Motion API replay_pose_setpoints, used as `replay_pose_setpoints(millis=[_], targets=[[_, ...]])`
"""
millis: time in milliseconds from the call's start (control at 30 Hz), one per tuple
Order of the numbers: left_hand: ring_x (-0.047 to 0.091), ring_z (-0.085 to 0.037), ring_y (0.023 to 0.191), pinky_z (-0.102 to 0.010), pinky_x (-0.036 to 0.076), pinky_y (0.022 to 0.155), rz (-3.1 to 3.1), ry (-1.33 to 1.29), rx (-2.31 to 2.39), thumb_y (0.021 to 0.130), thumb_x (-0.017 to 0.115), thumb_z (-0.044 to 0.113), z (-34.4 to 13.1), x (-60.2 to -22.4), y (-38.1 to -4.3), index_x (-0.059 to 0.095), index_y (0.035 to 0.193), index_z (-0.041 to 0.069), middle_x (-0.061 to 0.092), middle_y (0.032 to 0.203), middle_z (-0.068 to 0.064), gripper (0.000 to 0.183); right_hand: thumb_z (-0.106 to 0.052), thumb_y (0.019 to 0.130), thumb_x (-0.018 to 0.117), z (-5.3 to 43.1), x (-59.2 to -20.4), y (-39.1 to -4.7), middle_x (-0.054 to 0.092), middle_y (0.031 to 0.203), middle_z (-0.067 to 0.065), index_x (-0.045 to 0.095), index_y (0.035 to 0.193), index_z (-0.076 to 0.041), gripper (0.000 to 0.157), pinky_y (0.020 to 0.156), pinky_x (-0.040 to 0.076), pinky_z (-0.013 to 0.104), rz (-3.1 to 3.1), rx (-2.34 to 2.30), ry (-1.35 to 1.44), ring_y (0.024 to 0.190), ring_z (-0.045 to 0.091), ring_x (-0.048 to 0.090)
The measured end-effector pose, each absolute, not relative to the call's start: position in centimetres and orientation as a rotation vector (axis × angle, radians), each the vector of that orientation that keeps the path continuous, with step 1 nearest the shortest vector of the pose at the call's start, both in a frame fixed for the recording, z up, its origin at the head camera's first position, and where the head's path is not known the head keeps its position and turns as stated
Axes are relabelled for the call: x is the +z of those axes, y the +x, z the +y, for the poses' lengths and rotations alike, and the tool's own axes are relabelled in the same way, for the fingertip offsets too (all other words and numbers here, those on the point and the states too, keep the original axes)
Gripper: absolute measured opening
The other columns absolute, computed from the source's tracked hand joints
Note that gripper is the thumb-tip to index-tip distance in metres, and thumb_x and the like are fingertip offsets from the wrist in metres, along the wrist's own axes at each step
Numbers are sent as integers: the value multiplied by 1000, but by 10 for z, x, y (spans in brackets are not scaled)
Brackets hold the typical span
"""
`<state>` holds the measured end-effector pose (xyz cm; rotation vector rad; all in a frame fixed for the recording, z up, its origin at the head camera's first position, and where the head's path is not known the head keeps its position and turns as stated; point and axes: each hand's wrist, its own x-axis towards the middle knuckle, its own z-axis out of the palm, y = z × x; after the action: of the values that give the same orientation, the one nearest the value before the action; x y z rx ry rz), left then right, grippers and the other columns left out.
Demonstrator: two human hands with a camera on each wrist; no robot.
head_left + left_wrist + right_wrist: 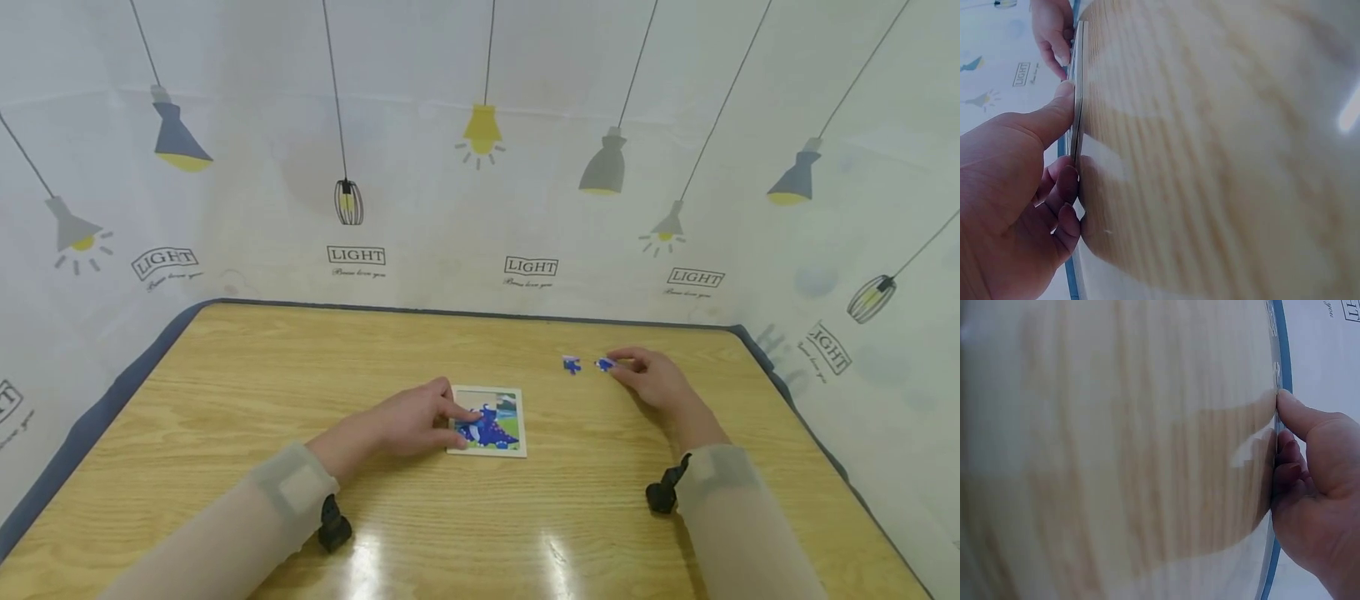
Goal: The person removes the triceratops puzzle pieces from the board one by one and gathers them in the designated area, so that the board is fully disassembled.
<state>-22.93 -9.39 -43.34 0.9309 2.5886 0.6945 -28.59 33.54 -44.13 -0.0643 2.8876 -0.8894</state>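
A square jigsaw puzzle in a white frame lies flat on the table, showing a blue dinosaur; bare backing shows at its upper left. My left hand rests over its left side, index finger stretched across the picture and thumb near the lower edge. In the left wrist view, that thumb touches the board while the other fingers bend beside its edge. Farther back, my right hand pinches a blue puzzle piece between thumb and fingertips, at table level. Just left of it lies another blue piece.
The wood-grain table has a dark edge and meets a wall covering printed with hanging lamps. Dark wrist-worn devices sit at both cuffs, the left one and the right one.
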Motion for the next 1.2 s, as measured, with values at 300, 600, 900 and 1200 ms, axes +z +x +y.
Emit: replay_pose_setpoints(millis=[300,600,900,1200], targets=[[48,-15,87,-30,42,77,2589,944,718,104,77,38,-96,-435,-228,71,147,27,52,107,0,44,-29,115,60,333,-442,-285,65,134,24,63,153,-11,42,99,49,55,2897,-862,-47,113,37,61],[48,-16,89,-31,41,78,2581,911,722,105,76,38,-96,-434,-228,70,147,29,52,107,0,44,-29,115,61,333,-443,-287,66,132,24,64,152,-10,42,96,50,53,2903,-849,-75,110,36,61],[48,-16,89,-31,41,78,2576,912,731,105,76,38,-97,-434,-228,71,147,29,52,108,0,44,-30,115,60,336,-445,-290,65,133,25,62,154,-10,44,99,49,55,2889,-876,-71,112,37,60],[49,-15,90,-31,42,78,2577,948,723,105,76,39,-95,-435,-229,70,148,28,53,108,0,44,-33,115,60,342,-445,-283,60,146,27,55,161,-15,50,111,47,63,2870,-1038,-48,133,44,58]])
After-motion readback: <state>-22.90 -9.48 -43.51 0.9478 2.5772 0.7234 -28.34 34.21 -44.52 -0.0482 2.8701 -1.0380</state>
